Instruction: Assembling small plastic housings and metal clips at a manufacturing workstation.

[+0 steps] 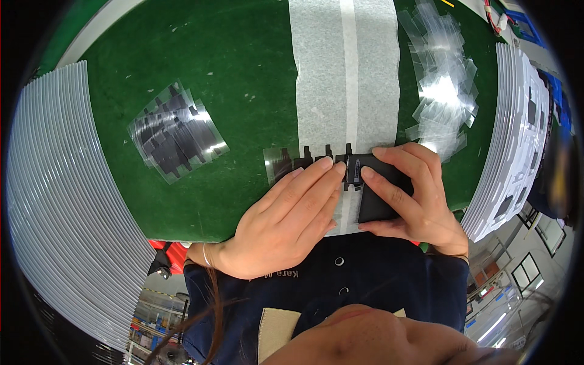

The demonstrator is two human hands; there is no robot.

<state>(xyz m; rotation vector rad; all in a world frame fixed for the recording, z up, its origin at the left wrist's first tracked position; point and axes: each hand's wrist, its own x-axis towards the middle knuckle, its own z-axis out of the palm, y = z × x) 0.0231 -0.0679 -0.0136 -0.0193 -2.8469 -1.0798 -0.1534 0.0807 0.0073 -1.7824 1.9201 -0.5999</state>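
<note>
A flat black battery (374, 205) lies on the pale paper runner (319, 79) close to my body. My right hand (423, 198) grips it, with the thumb and fingers on its top face and edges. Along its left end, a clear film with black die-cut tabs (283, 159) reaches out to the left. My left hand (292, 213) lies flat over that film, its fingers stretched and together, the tips by the battery's left end. Part of the film is hidden beneath these fingers.
On the green tabletop (243, 79), a pile of clear films with black stickers (173, 137) sits at left. Loose clear films (444, 91) lie heaped at right. Stacked ribbed white trays (67, 164) stand at the left edge, more white trays (502, 152) at the right.
</note>
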